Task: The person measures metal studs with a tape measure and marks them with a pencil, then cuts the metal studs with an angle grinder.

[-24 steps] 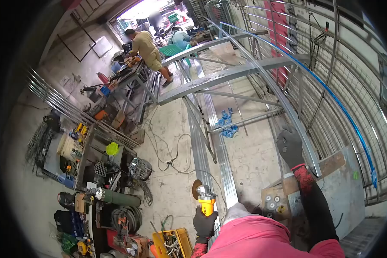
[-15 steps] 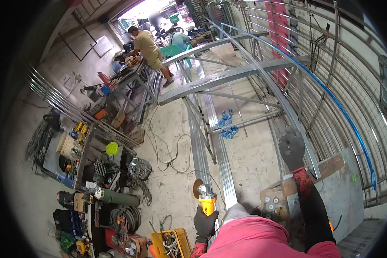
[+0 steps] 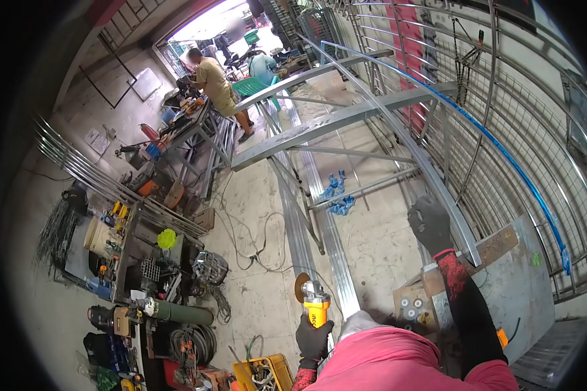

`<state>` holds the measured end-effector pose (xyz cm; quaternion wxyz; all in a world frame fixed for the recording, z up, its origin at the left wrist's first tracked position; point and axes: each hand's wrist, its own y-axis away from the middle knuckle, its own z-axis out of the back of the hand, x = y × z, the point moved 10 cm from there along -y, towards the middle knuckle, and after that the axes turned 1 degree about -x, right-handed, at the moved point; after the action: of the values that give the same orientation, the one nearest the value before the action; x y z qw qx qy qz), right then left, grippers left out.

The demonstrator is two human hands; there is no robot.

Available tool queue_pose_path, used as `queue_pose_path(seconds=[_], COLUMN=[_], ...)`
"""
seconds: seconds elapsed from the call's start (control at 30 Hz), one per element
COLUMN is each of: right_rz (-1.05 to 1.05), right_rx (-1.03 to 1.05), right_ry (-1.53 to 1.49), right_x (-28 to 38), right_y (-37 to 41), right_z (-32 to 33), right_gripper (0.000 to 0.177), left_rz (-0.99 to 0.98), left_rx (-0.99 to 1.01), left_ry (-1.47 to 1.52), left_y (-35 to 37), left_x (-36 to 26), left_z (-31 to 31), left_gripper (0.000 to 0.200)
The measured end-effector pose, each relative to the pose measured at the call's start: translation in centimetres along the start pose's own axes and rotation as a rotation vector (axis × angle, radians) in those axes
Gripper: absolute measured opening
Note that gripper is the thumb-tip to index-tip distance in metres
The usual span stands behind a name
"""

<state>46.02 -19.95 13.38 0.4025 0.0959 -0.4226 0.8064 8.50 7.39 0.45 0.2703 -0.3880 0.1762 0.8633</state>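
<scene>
The shirt (image 3: 385,358) is pinkish red and creased. Right of it, a snug black sleeve (image 3: 477,324) ends in a red cuff (image 3: 455,271) mottled black. The right glove (image 3: 430,226), ahead of the shirt, is dark grey; the left glove (image 3: 314,337), left of the shirt, is near-black, its wrist band (image 3: 304,376) red and black.

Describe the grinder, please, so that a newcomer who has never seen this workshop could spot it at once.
Start from the pink shirt at the bottom, then find the gloved left hand beside it. The grinder is in that hand, its head pointing up the picture. Unlike the yellow crate nearby, it carries a round brown disc.
</scene>
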Motion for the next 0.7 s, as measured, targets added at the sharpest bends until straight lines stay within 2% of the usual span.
queue_pose_path(seconds=[0.07,0.2,0.27,0.3,0.37,0.47,0.6,0.67,0.7], right_rz=[-0.048,-0.073,-0.006,-0.015,0.037,0.027,0.019,0.05,0.05], right_rx=[-0.166,-0.286,-0.327,-0.328,-0.131,-0.017,-0.077,-0.271,-0.269], right_ry=[-0.021,-0.003,0.07,0.072,0.104,0.151,0.156,0.18,0.18], right_x=[-0.3,-0.8,0.3,0.6,1.6,0.3,-0.5,0.4,0.5], right_y=[0.2,1.3,1.1,0.9,-0.1,0.3,0.6,0.8,0.8], right_z=[1.7,3.5,4.0,4.3,3.1,0.8,0.5,3.0,3.2], right_gripper=[0.014,0.013,0.011,0.011,0.013,0.015,0.015,0.013,0.013], left_rz=[-0.006,-0.009,-0.01,-0.012,-0.007,-0.019,-0.076,-0.079,-0.077], left_rx=[-0.004,0.018,0.029,0.034,0.039,0.048,0.015,0.012,0.013], left_ry=[-0.011,0.001,0.008,0.001,-0.068,-0.051,0.002,0.028,0.028], left_y=[-0.2,-0.4,-0.4,-0.4,-0.4,-0.4,-0.5,-0.4,-0.4], left_x=[0.3,0.0,0.0,-0.1,-0.2,-0.7,-0.7,-1.0,-1.0], left_z=[-0.3,-0.5,-0.6,-0.4,-0.4,-0.3,0.0,0.2,0.2], left_gripper=[0.049,0.049,0.048,0.048,0.047,0.047,0.048,0.047,0.047])
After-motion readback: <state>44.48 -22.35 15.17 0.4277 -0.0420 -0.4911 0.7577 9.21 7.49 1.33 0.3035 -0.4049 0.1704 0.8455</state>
